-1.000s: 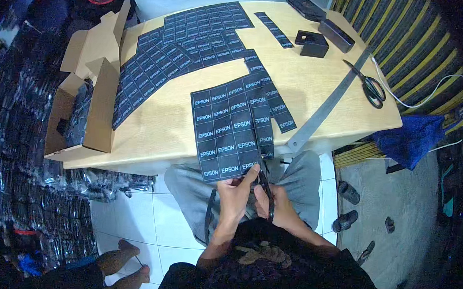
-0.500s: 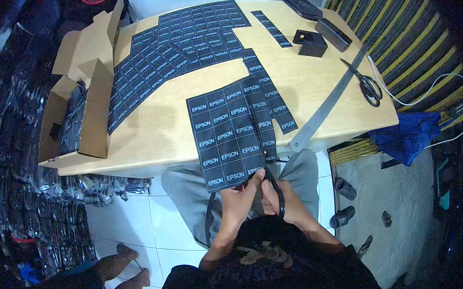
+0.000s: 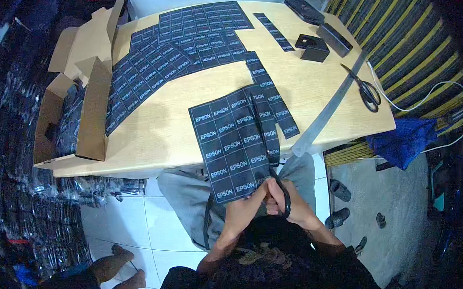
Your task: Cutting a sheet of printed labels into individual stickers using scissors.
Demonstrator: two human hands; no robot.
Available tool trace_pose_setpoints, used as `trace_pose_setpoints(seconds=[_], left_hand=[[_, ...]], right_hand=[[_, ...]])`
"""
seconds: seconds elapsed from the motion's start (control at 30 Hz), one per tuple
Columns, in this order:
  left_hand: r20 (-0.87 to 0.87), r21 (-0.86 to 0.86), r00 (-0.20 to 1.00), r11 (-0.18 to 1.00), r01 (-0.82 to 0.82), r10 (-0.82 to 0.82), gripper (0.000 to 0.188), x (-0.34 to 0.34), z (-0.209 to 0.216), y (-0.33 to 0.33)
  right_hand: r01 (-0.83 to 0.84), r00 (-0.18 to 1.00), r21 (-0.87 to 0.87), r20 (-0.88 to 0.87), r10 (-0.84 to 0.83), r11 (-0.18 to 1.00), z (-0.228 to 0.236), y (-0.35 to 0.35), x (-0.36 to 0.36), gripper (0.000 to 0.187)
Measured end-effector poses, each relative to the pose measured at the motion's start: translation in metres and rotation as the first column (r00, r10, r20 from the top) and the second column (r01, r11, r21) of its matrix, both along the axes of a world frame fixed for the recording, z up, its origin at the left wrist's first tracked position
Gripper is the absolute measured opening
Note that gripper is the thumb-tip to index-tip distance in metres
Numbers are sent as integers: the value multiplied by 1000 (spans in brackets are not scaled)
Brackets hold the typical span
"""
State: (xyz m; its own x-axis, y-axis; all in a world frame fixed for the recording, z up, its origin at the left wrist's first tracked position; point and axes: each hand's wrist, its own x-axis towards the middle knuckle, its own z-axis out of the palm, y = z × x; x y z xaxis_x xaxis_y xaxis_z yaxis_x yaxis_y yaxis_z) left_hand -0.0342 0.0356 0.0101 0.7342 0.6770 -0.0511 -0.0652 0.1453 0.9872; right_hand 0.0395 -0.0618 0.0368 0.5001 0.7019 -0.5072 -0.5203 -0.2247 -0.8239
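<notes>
My left hand (image 3: 244, 210) pinches the near edge of a black sheet of printed labels (image 3: 224, 146), marked in a grid and tilted above the table's front edge. My right hand (image 3: 295, 207) is closed round the black handles of a pair of scissors (image 3: 286, 196), close beside the left. The scissors' blades run away from me along the sheet's right side, where a narrow strip (image 3: 271, 130) parts from the wider piece. How far the strip is cut free is hard to make out. Another label strip (image 3: 279, 109) lies on the table just beyond.
More label sheets (image 3: 205, 22) cover the table's (image 3: 163, 123) far left. An open cardboard box (image 3: 93, 113) stands at left. To the right lie a steel ruler (image 3: 328, 111), spare scissors (image 3: 369, 95), a black open box (image 3: 312, 48) and a black case (image 3: 303, 10). Another person's feet (image 3: 126, 271) show lower left.
The sheet and both hands have shifted slightly nearer and to the right. The gap between the narrow strip and the wider piece looks longer and more open at the far end.
</notes>
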Motion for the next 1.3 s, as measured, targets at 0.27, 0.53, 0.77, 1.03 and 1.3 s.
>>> trace_pose_setpoints(seconds=[0.27, 0.53, 0.77, 1.03, 1.3], left_hand=[[-35, -80, 998, 995, 58, -61, 22, 1, 0, 3], [45, -11, 997, 998, 67, -66, 26, -1, -3, 3], [-4, 226, 993, 968, 112, -114, 28, -3, -4, 7], [9, 37, 996, 995, 88, -89, 27, -4, 1, 11], [-5, 105, 996, 990, 93, -93, 28, -6, 10, 16]], right_hand=[[17, 999, -97, 44, -13, 995, 10, 7, 8, 39], [-19, 999, -81, 47, 23, 997, 13, 8, 11, 43], [-42, 991, -146, 123, 61, 988, 20, 10, 18, 44], [-73, 984, -247, 138, 109, 966, 16, 4, 23, 44], [-91, 965, -332, 203, 165, 939, 31, 10, 25, 47]])
